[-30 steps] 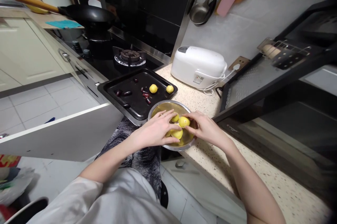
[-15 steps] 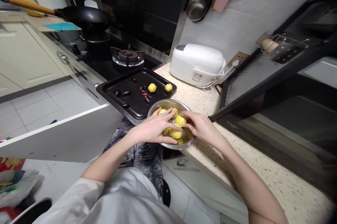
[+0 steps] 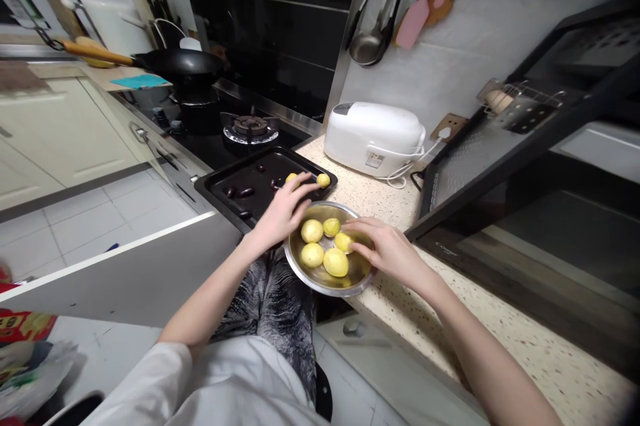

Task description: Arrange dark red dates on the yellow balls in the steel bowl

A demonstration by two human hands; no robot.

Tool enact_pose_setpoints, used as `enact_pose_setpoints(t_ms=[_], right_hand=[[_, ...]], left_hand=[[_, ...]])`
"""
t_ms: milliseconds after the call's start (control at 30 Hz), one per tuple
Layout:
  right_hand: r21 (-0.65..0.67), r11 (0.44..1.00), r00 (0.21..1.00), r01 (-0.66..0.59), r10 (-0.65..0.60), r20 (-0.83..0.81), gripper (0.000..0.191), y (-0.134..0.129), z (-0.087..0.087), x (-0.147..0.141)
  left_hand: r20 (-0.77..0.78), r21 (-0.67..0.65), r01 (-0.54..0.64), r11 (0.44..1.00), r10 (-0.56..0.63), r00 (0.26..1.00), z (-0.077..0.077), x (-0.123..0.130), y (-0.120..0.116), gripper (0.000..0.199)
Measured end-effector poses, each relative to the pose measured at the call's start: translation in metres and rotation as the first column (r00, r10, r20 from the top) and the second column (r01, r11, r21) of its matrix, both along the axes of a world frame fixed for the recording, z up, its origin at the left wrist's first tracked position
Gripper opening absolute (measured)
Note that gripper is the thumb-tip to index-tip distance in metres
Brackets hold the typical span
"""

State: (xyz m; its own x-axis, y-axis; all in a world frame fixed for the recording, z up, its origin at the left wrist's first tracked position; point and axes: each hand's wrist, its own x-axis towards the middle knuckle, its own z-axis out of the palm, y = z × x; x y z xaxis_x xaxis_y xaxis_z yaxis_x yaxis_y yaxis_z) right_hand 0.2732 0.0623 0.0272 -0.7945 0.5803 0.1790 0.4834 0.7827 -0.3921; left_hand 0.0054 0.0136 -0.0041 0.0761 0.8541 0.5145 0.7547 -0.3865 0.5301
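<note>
My left hand (image 3: 283,211) is open over the near right part of a black baking tray (image 3: 210,187), fingers stretched towards two small yellow balls. One yellow ball (image 3: 323,181) sits at the tray's right corner; the other (image 3: 291,178) is partly hidden behind my fingers. Several dark oval fruits (image 3: 245,192) lie on the tray. Beside it, a steel bowl (image 3: 357,283) holds several round yellow lumps, among them a large one (image 3: 336,263). My right hand (image 3: 390,249) reaches over the bowl's right side, thumb and fingers closed on a yellow lump (image 3: 343,242).
A white rice cooker (image 3: 375,139) stands behind the bowl on the speckled counter (image 3: 500,319). To the right is a dark appliance (image 3: 500,213). Beyond the tray are a gas burner (image 3: 251,126) and a black wok (image 3: 185,65). An open cabinet door (image 3: 130,273) juts out at left.
My left hand has lifted from the bowl and moved up and left over the tray, uncovering the yellow lumps. My right hand stays at the bowl's right side. The camera view has shifted.
</note>
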Motion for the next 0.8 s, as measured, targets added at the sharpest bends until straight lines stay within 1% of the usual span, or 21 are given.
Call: enact_pose_setpoints(t_ms=[33,67,133,233,300,367,433,500,600,700,800], right_hand=[[0.009,1.000,1.000,0.003,-0.003,-0.003,0.029,-0.001,0.001,-0.001],[0.015,1.000,1.000,0.005,-0.005,0.000,0.027,-0.001,0.001,-0.001],[0.029,1.000,1.000,0.009,-0.009,0.009,0.025,-0.002,0.001,-0.002],[0.048,0.999,1.000,0.005,-0.006,0.022,0.023,-0.002,0.000,-0.003],[0.057,0.998,1.000,0.001,-0.002,0.026,0.022,-0.001,-0.001,-0.004],[0.060,0.998,1.000,0.002,-0.003,0.026,0.021,-0.001,-0.002,-0.004],[0.056,0.998,0.999,0.007,-0.008,0.032,0.020,-0.001,-0.003,-0.004],[0.054,0.998,0.999,0.009,-0.011,0.036,0.020,-0.001,-0.003,-0.005],[0.049,0.999,1.000,-0.006,0.005,0.018,0.020,-0.003,-0.003,-0.006],[0.044,0.998,0.999,-0.048,0.048,-0.005,0.020,-0.004,-0.003,-0.007],[0.039,0.995,0.995,-0.095,0.095,-0.003,0.020,-0.004,-0.003,-0.007]], left_hand=[[-0.032,-0.012,-0.065,0.998,0.064,0.997,-0.004,-0.007,0.012,0.044],[-0.083,-0.051,-0.112,0.992,0.107,0.991,-0.007,-0.014,0.024,0.047],[-0.185,-0.153,-0.163,0.975,0.134,0.974,-0.013,-0.027,0.046,0.051],[-0.347,-0.314,-0.186,0.931,0.070,0.935,-0.019,-0.037,0.065,0.055],[-0.409,-0.350,-0.185,0.918,0.028,0.912,-0.021,-0.040,0.069,0.057],[-0.421,-0.315,-0.181,0.932,0.034,0.907,-0.022,-0.040,0.070,0.052],[-0.411,-0.257,-0.190,0.948,0.071,0.909,-0.024,-0.041,0.071,0.045],[-0.390,-0.215,-0.205,0.955,0.108,0.915,-0.025,-0.042,0.073,0.038],[-0.344,-0.162,-0.197,0.967,0.132,0.930,-0.026,-0.044,0.076,0.032],[-0.309,-0.131,-0.195,0.972,0.146,0.940,-0.025,-0.044,0.077,0.032],[-0.307,-0.145,-0.191,0.971,0.139,0.942,-0.023,-0.044,0.075,0.035]])
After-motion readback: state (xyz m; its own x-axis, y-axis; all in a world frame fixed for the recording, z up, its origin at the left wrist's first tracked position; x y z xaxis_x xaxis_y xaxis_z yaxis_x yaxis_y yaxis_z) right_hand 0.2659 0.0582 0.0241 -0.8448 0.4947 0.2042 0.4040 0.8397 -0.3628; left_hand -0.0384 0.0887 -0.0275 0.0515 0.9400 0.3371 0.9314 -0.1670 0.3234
